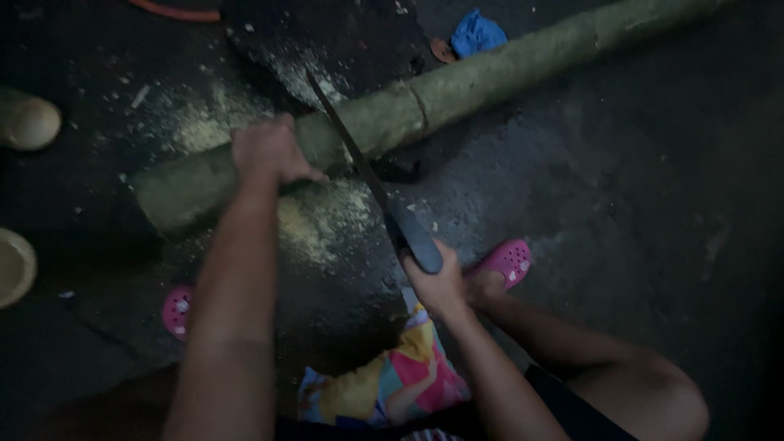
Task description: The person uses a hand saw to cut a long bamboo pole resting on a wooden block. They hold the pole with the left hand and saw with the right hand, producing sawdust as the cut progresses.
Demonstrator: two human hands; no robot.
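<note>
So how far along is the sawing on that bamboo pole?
Done: pale sawdust lies heaped under the cut, and two short cut pieces sit at the left. In hand: the left hand presses on the green bamboo pole while the right hand holds the saw, blade in the cut. Left: the pole looks not yet severed.

Under you is a dark concrete floor (pixel 653 204), rough and stained. A long green bamboo pole (pixel 506 69) lies across it, running from near your left side up toward the far right. Pale sawdust (pixel 327 224) is scattered on the floor beside and beneath the pole's near end. Your pink clogs (pixel 508 261) stand on the floor, one on each side. A blue cloth (pixel 477 34) lies just beyond the pole. At the left edge sit two cut bamboo pieces (pixel 24 122), well apart from the pole
</note>
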